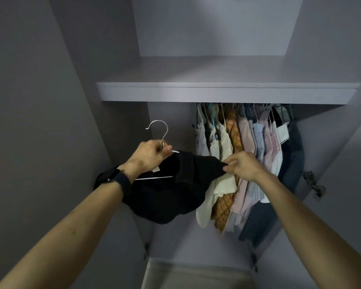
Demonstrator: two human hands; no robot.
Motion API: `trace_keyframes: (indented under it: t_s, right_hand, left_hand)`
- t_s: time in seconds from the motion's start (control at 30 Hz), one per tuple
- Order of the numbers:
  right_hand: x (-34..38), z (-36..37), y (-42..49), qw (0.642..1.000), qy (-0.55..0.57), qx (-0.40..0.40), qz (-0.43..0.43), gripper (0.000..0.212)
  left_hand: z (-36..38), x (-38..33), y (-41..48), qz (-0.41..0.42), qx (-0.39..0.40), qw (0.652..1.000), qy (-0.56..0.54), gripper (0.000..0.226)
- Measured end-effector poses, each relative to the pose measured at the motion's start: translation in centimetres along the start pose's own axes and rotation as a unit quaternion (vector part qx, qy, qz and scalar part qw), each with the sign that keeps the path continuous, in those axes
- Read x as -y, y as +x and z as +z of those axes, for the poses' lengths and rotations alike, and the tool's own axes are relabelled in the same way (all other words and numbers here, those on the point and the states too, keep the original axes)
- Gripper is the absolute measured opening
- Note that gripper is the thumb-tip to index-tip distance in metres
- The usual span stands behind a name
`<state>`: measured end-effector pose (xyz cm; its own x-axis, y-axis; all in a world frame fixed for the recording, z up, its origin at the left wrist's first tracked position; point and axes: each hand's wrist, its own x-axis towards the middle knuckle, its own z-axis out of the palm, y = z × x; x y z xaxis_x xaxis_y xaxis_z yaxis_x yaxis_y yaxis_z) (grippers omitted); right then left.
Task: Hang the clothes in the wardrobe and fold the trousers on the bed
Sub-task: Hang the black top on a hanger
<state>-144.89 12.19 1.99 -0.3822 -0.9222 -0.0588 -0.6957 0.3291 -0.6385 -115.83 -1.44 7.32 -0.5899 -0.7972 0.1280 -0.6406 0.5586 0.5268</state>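
Left hand (149, 153) grips hanger (158, 130) | right hand (243, 164) pinches black garment (175, 188) | garment hangs between hands

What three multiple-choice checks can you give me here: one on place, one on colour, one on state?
1. Under the shelf, the hung clothes sit: A) at left; B) at right; C) across the whole width.
2. The garment on the held hanger is: A) black; B) white; C) orange.
3. The hanger's hook is: A) among the hung clothes; B) free in the air; C) lying on the shelf.

B: they bunch at right, with bare wall at left.
A: the cloth is dark throughout.
B: the left hand grips the hanger's neck and the right hand pinches the garment.
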Motion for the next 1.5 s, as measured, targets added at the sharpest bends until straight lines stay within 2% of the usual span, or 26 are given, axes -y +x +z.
trace_keyframes:
  t_s: [0.1,0.2,0.43,0.7,0.8,0.93,1.07,1.1,1.17,1.27,1.37,1.43,1.5]
  right_hand:
    - [-0.3,-0.7,0.4,0.998,-0.058,-0.007,0.001,0.034]
    - [-0.5,-1.2,0.9,0.997,-0.064,-0.032,0.008,0.034]
    - [-2.1,-1.1,0.8,0.995,-0.07,0.008,0.066,0.037]
    - [-5.4,-0.2,0.0,0.99,0.11,0.004,0.086,0.03]
    - [-7.0,0.2,-0.5,0.983,0.143,-0.046,0.102,0.027]
    - [-6.2,2.3,-1.5,0.995,0.007,-0.089,0.038,0.033]
    - [-0.7,5.1,-2.8,0.982,0.014,-0.18,-0.061,0.034]
    - [0.8,5.9,-3.0,0.982,0.026,-0.167,-0.087,0.037]
    - [3.7,7.1,-3.3,0.987,0.082,-0.074,-0.113,0.041]
    - [7.0,7.9,-3.3,0.98,0.173,0.031,-0.095,0.04]
    - [8.0,8.5,-2.4,0.992,0.098,0.031,-0.079,0.056]
    - [7.7,8.8,-2.0,0.996,0.073,0.007,-0.059,0.066]
    - [7.0,9.0,-1.6,0.996,0.059,-0.034,-0.05,0.068]
  left_hand:
    - [0.9,-0.3,-0.2,-0.002,0.0,1.0,-0.01,0.028]
    - [1.5,-0.8,-0.1,-0.005,0.0,1.0,-0.017,0.031]
    - [3.2,-1.8,-0.1,0.0,0.034,0.999,-0.019,0.032]
    - [4.8,0.6,-0.2,-0.035,0.044,0.998,-0.023,0.031]
    - [4.5,2.2,-0.9,-0.044,0.029,0.999,-0.001,0.03]
    - [4.2,1.5,-1.3,-0.028,0.031,0.998,-0.037,0.03]
    - [5.3,0.2,-1.1,-0.016,0.077,0.997,-0.015,0.032]
    - [5.5,-0.1,-1.0,-0.015,0.083,0.996,-0.007,0.032]
    - [6.0,-0.9,-1.1,-0.014,0.086,0.996,-0.015,0.028]
    - [6.2,-1.9,-1.7,-0.023,0.097,0.991,-0.089,0.033]
    - [5.7,-1.2,-2.5,-0.026,0.085,0.99,-0.109,0.036]
    - [4.7,0.5,-3.3,-0.013,0.044,0.995,-0.085,0.027]
    - [3.7,3.2,-4.3,-0.011,0.018,0.999,-0.04,0.022]
